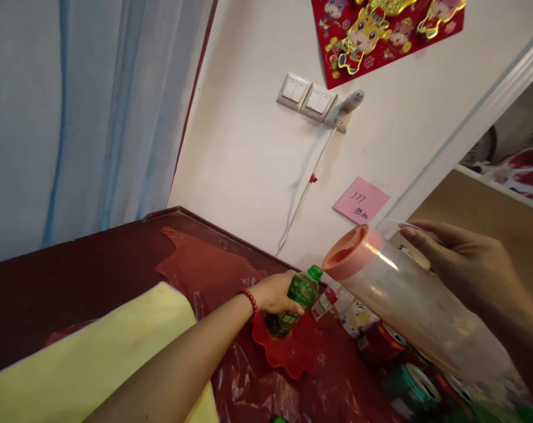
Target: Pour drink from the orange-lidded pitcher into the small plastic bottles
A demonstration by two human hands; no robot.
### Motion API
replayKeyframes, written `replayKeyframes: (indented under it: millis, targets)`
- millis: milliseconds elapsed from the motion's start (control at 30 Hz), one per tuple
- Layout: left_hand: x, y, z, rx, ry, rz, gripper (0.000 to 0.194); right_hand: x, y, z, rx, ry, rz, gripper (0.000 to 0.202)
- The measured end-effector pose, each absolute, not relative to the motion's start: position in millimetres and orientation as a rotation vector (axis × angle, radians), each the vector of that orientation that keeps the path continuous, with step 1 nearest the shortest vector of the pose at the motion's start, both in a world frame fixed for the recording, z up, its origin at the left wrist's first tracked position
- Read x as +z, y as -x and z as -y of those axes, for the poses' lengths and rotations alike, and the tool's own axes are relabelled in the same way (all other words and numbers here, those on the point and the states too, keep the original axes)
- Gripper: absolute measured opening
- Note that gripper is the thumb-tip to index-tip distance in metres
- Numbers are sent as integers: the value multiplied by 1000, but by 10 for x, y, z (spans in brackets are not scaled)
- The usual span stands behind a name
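Observation:
My left hand [273, 294] is wrapped round a green plastic bottle [305, 288], uncapped at the neck and with dark liquid low inside. The bottle stands on a red wavy-edged mat [288, 355]. In my right hand [464, 252] is the handle of a clear plastic pitcher [407, 299] with an orange-pink rim. The pitcher is tilted, its mouth lower left, with the rim close beside the bottle's neck. Whether rim and neck touch, I cannot tell. No stream of liquid can be made out.
Opened drink cans, a red can [381, 341] and a teal can [411, 388] among them, stand below the pitcher. A yellow cloth [117, 346] lies under my left forearm. Red plastic film [213, 264] covers part of the dark table. A white cord [299, 205] hangs down the wall behind.

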State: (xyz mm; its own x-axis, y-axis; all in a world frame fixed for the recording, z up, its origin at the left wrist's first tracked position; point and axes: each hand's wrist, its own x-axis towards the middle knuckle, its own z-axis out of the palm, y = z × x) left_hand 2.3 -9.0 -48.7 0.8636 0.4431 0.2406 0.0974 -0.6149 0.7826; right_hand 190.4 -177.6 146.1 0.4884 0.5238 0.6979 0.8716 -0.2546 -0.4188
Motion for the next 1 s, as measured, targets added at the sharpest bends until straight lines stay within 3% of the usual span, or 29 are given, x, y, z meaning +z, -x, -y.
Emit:
replayKeyframes:
  millis: [1000]
  targets:
    - [-491,-26,97,504,-2212,-416,64,1472,-1890,1748,-521,1923,1132,64]
